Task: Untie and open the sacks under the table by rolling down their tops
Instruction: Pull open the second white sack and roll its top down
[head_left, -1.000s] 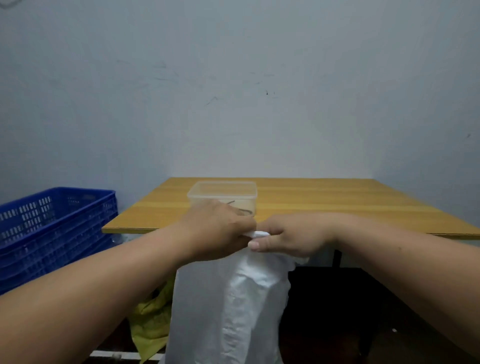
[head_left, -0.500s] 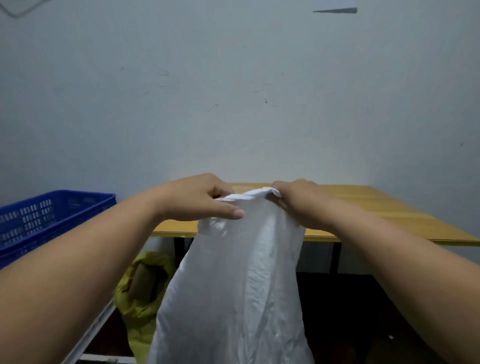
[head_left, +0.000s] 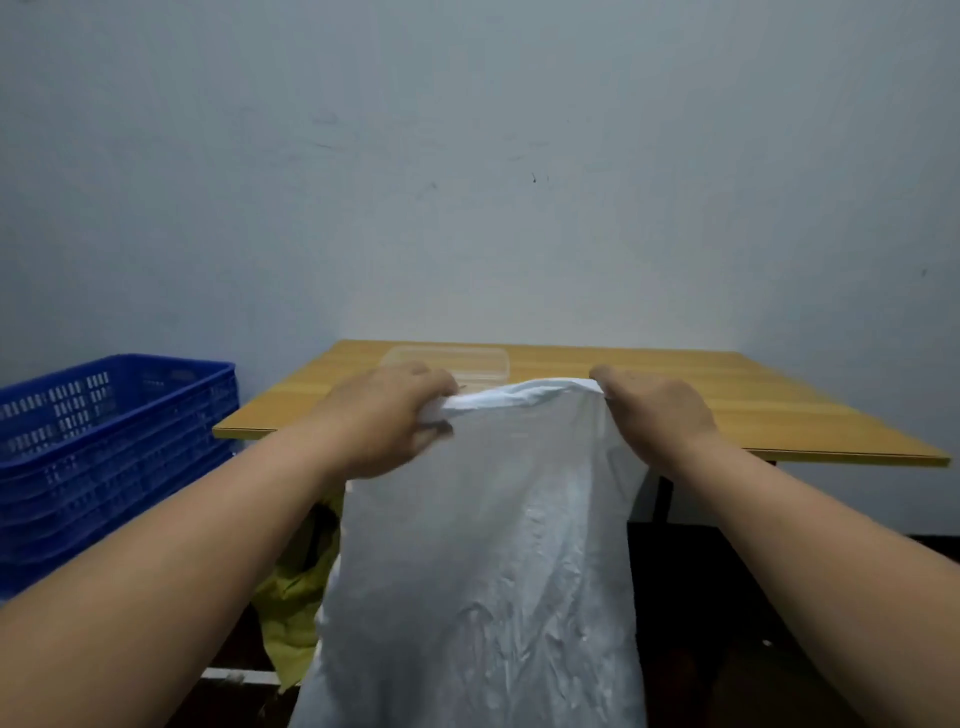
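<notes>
A blue crate (head_left: 111, 457) is seen well to the left of the left hand (head_left: 387, 415), standing beside the table (head_left: 779, 415). Below the left forearm, a yellow sack (head_left: 296, 597) is partly hidden behind the white sack (head_left: 483, 571). The left corner of the white sack's top edge is gripped by the left hand, fingers curled over it and thumb underneath. Just beyond that hand, a clear tub (head_left: 452, 361) is seen on the table, partly covered by the knuckles. The white sack is held up in front of the table's near edge, its top stretched between the two hands and its body hanging below them. The right corner of the top is gripped by the right hand (head_left: 657, 413), fingers folded over the edge. Beyond and to the right of that hand, bare tabletop is seen.
</notes>
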